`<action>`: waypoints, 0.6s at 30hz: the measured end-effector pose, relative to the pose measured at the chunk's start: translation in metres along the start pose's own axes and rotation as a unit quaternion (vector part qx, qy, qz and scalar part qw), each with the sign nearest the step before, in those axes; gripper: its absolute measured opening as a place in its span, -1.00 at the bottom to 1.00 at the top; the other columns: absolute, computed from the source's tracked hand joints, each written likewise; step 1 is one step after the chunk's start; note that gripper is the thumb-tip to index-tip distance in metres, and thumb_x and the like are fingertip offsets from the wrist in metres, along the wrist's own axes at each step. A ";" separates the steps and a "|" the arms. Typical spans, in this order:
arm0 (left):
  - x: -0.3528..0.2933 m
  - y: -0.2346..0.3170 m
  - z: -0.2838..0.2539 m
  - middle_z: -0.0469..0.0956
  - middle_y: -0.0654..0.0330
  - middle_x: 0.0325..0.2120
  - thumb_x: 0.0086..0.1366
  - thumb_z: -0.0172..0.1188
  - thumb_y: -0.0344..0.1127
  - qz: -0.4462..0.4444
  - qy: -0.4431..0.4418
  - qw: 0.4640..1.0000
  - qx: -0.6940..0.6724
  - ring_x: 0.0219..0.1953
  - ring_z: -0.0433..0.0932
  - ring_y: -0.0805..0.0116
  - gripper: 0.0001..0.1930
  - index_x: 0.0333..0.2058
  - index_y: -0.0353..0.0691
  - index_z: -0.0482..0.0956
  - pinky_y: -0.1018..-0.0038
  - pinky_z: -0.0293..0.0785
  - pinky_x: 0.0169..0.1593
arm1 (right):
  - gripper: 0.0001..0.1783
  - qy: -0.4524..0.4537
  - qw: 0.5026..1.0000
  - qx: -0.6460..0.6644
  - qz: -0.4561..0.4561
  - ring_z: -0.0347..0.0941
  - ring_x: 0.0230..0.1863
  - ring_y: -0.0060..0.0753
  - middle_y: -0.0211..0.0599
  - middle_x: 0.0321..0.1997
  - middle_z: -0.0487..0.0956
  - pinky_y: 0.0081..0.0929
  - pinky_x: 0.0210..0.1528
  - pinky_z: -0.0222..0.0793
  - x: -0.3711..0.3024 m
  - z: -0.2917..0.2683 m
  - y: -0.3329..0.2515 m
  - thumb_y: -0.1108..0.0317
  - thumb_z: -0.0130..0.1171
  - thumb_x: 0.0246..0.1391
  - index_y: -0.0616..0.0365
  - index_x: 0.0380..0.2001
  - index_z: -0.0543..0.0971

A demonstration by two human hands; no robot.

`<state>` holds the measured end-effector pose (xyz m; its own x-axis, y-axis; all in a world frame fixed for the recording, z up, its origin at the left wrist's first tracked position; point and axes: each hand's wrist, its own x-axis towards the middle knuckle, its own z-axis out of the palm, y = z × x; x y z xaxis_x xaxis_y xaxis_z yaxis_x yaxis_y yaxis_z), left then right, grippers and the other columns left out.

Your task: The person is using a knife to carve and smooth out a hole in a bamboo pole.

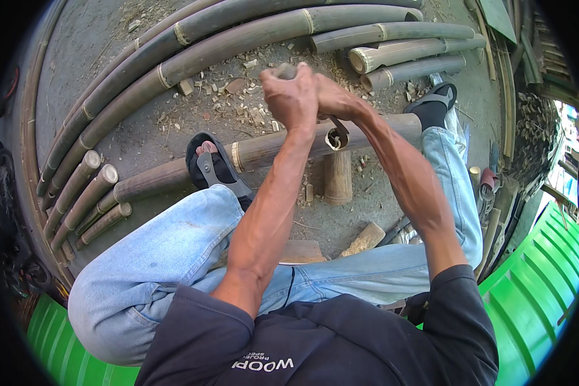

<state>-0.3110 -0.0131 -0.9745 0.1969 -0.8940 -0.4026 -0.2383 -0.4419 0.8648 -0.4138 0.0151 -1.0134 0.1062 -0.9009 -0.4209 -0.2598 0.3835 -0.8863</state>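
Note:
Both my hands are closed together above a bamboo pole [276,151] lying crosswise in front of me. My left hand [291,96] is a fist round a tool handle [286,72], whose grey-brown rounded end shows at the top. My right hand [334,98] is wrapped close beside it, its fingers mostly hidden. Below the right hand a dark curved blade [342,133] reaches to a pale-edged hole [332,139] cut in the pole. My left sandalled foot [213,164] rests against the pole, and my right foot [433,106] is at its right end.
Long bamboo poles [231,48] curve across the far side; shorter lengths [399,56] lie at far right, others [87,193] at left. A short bamboo piece [338,179] sits just nearer than the pole. Pale chips [257,116] litter the ground. A wood block [365,239] lies near my legs.

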 end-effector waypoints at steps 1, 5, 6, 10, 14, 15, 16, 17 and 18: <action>0.005 -0.004 0.000 0.62 -0.02 -0.33 0.14 0.40 -0.31 0.001 0.002 1.000 -0.002 -0.33 0.67 0.13 -0.57 -0.11 -0.45 0.48 0.25 0.64 -0.24 | -0.72 -0.001 1.000 -0.002 -0.002 0.28 -0.59 -0.55 -0.44 -0.57 0.47 -0.41 -0.59 0.16 0.012 -0.007 0.006 0.21 0.22 0.12 0.18 -0.51 0.50; 0.031 -0.024 0.009 0.64 -0.02 -0.28 0.12 0.34 -0.31 0.023 -0.039 0.995 -0.087 -0.33 0.65 0.10 -0.61 -0.16 -0.41 0.45 0.20 0.61 -0.16 | -0.77 -0.088 0.987 0.055 0.123 0.20 -0.67 -0.59 -0.51 -0.65 0.35 -0.44 -0.63 0.09 0.009 -0.005 -0.011 0.28 0.22 0.09 0.08 -0.56 0.45; 0.032 -0.023 0.016 0.64 -0.04 -0.31 0.10 0.35 -0.29 0.054 -0.089 0.993 -0.063 -0.33 0.64 0.11 -0.59 -0.17 -0.43 0.45 0.22 0.62 -0.15 | -0.76 -0.044 0.987 0.091 0.122 0.20 -0.67 -0.59 -0.50 -0.65 0.35 -0.45 -0.63 0.08 0.003 -0.009 -0.007 0.29 0.22 0.11 0.09 -0.56 0.44; 0.034 -0.023 0.042 0.62 0.01 -0.39 0.08 0.40 -0.20 0.122 -0.192 0.973 -0.045 -0.37 0.61 0.24 -0.55 -0.22 -0.44 0.48 0.31 0.59 -0.23 | -0.74 0.064 0.982 0.139 0.114 0.21 -0.66 -0.59 -0.49 -0.64 0.36 -0.46 -0.62 0.05 -0.016 -0.017 0.005 0.28 0.21 0.17 0.12 -0.54 0.44; 0.021 -0.014 0.055 0.61 0.11 -0.42 0.09 0.44 -0.17 0.173 -0.310 0.934 -0.036 -0.37 0.59 0.35 -0.56 -0.24 -0.42 0.51 0.35 0.57 -0.28 | -0.80 0.188 0.958 0.184 0.114 0.24 -0.66 -0.64 -0.54 -0.59 0.37 -0.52 -0.65 0.07 -0.038 -0.015 0.012 0.32 0.24 0.19 0.11 -0.40 0.43; 0.018 -0.011 0.060 0.62 0.10 -0.40 0.09 0.44 -0.17 0.180 -0.361 0.915 -0.021 -0.36 0.60 0.34 -0.56 -0.24 -0.42 0.51 0.35 0.58 -0.27 | -0.82 0.237 0.942 0.205 0.119 0.24 -0.68 -0.68 -0.58 -0.57 0.35 -0.56 -0.68 0.06 -0.045 -0.013 0.010 0.38 0.23 0.19 0.11 -0.30 0.40; 0.015 -0.008 0.064 0.65 0.07 -0.35 0.10 0.45 -0.17 0.204 -0.382 0.901 -0.014 -0.31 0.63 0.31 -0.53 -0.18 -0.43 0.52 0.35 0.61 -0.20 | -0.83 0.262 0.934 0.209 0.119 0.27 -0.68 -0.66 -0.56 -0.56 0.37 -0.57 -0.68 0.10 -0.050 -0.013 0.012 0.36 0.23 0.23 0.12 -0.27 0.42; 0.012 -0.006 0.068 0.65 0.07 -0.35 0.10 0.45 -0.17 0.205 -0.385 0.900 -0.013 -0.31 0.63 0.31 -0.53 -0.18 -0.43 0.52 0.35 0.61 -0.20 | -0.83 0.265 0.934 0.210 0.119 0.27 -0.68 -0.66 -0.56 -0.56 0.37 -0.57 -0.68 0.10 -0.054 -0.011 0.011 0.36 0.23 0.23 0.12 -0.27 0.42; 0.008 -0.004 0.071 0.65 0.06 -0.32 0.10 0.45 -0.17 0.225 -0.420 0.879 -0.016 -0.27 0.65 0.29 -0.51 -0.14 -0.42 0.53 0.33 0.61 -0.15 | -0.82 0.311 0.913 0.236 0.118 0.27 -0.68 -0.65 -0.55 -0.56 0.38 -0.57 -0.68 0.11 -0.060 -0.008 0.009 0.36 0.24 0.24 0.12 -0.26 0.43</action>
<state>-0.3763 -0.0238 -1.0030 -0.6847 -0.7238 -0.0852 -0.0824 -0.0392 0.9958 -0.4306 0.0706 -0.9948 -0.5031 -0.6671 -0.5495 0.2532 0.4942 -0.8317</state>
